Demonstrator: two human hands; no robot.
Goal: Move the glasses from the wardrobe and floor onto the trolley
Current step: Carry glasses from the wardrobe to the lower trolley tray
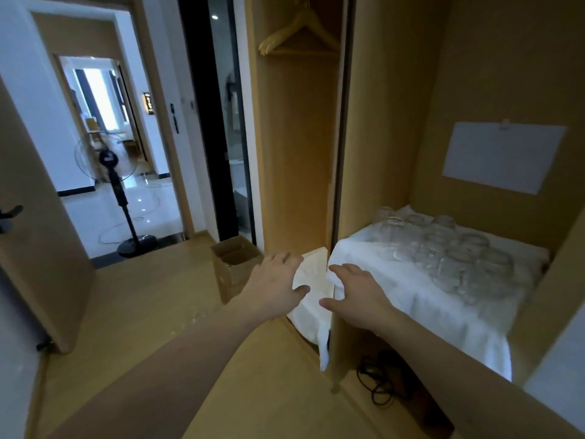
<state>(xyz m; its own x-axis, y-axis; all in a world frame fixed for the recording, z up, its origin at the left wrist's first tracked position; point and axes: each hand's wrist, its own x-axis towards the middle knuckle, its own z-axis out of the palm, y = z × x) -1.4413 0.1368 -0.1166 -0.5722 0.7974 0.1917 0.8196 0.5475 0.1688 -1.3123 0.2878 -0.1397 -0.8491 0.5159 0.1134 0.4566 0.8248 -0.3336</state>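
far left, an open door [38, 236] gives onto a bright room where a fan [118, 172] stands on a glossy floor. nearer, on the wooden floor, sits an open box [234, 264]; something clear seems to be inside, perhaps glass, but it is too dim to be sure. the left hand [273, 285] is stretched out over it, fingers spread and relaxed, holding nothing. beside it a white cloth [311, 293] hangs into the wardrobe's tall bay, where a hanger [300, 38] hangs up top. the right hand [356, 294] is also spread and empty, its fingertips at the edge of the cloth that covers the shelf [389, 267]. the glasses [456, 251] stand mouth-down in a tight cluster on that cloth, right of the hand and apart from it. a white sheet [503, 156] is pinned to the back wall above. no trolley is in view.

the glasses look light, rigid, smooth and breakable, and they are crowded enough to clink. best taken one at a time round the body from above, starting with the nearest, without tugging the cloth.
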